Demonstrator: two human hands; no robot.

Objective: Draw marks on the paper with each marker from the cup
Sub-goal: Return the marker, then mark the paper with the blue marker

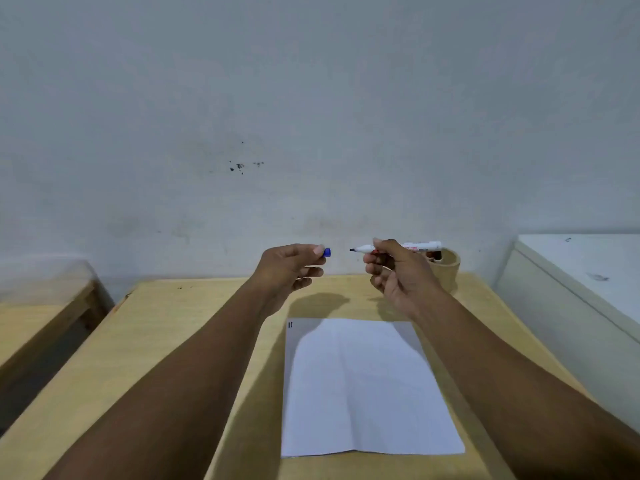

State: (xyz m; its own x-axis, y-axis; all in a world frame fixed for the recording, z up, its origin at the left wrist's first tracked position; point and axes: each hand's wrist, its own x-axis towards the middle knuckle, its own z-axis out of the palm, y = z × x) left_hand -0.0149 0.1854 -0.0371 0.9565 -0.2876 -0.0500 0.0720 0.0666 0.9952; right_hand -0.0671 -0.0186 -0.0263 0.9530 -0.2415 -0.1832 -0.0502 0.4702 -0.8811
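My right hand (pixel 394 271) holds a white marker (pixel 412 247) level above the table, its uncapped dark tip pointing left. My left hand (pixel 291 266) pinches the marker's blue cap (pixel 326 252), a short gap away from the tip. Behind my right hand stands a tan cup (pixel 448 268), partly hidden; something dark red shows inside it. A white sheet of paper (pixel 363 386) lies on the wooden table (pixel 166 341) below my hands, with two short dark marks (pixel 290 324) at its far left corner.
A pale wall rises just behind the table. A white cabinet (pixel 581 292) stands to the right, close to the table's edge. Another wooden table (pixel 38 323) sits to the left across a narrow gap.
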